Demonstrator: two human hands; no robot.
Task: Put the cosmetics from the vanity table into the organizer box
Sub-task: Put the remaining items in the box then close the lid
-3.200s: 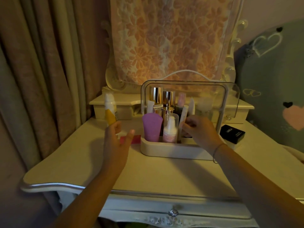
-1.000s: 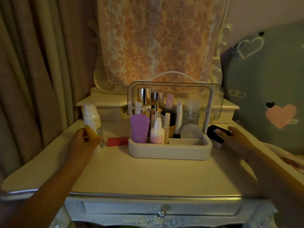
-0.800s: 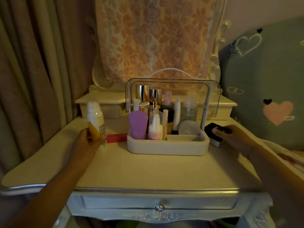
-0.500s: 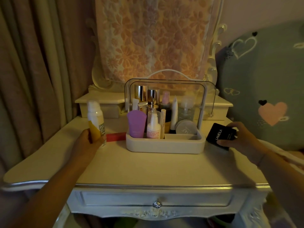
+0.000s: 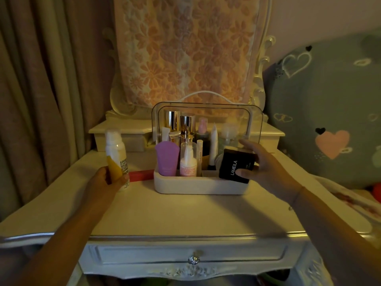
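Observation:
A white organizer box with a clear raised lid stands in the middle of the vanity table. It holds a purple tube, a pink pump bottle, gold-capped bottles and several other cosmetics. My right hand grips a black LAMEILA box, tilted, at the organizer's right front corner. My left hand holds a white and yellow spray bottle upright, left of the organizer. A red flat item lies on the table between them.
A mirror draped in floral cloth rises behind the organizer, with small drawer units at its base. Curtains hang on the left. A grey heart-print cushion sits to the right. A drawer knob is at the table's front.
My right hand picked up the black box from the table right of the organizer and carried it left and up to the organizer's right front corner. My left hand keeps its hold on the spray bottle.

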